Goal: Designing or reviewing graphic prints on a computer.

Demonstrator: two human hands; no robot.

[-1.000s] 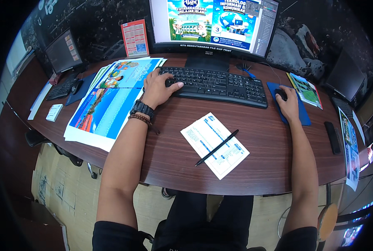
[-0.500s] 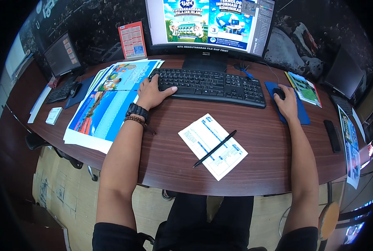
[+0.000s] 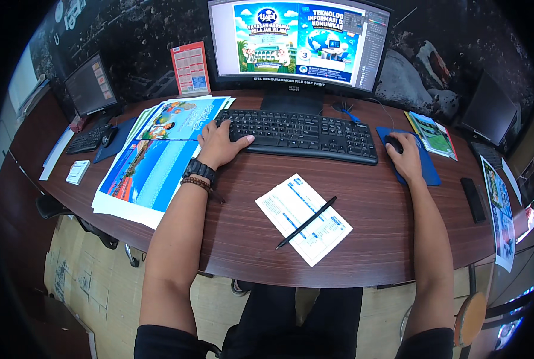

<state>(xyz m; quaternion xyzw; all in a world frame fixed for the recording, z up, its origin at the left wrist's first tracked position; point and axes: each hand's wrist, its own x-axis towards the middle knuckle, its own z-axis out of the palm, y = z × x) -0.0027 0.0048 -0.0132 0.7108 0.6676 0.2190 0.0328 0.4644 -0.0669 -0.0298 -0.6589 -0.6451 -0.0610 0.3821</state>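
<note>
My left hand (image 3: 220, 145) lies over the left end of a black keyboard (image 3: 300, 136), its fingers spread on the keys and its thumb stretched to the right. A dark watch (image 3: 201, 171) and a beaded bracelet (image 3: 196, 181) circle that wrist. On a blue mouse pad (image 3: 429, 170) to the right, my right hand (image 3: 405, 158) is curved over a black mouse (image 3: 393, 142), which its fingers partly hide. Behind the keyboard a large monitor (image 3: 291, 80) displays two colourful poster or cover designs beside software panels.
A pen (image 3: 306, 222) lies across a printed form (image 3: 288, 200) near the desk's front edge. Large colour prints (image 3: 153, 173) are stacked under my left forearm. A calendar (image 3: 191, 69) stands behind them. Booklets (image 3: 432, 134) and a black phone-like device (image 3: 474, 200) lie at right.
The whole view has shifted slightly, so the desk and monitor appear lower. My right hand and the mouse sit slightly further left on the pad. My left hand stays on the keys.
</note>
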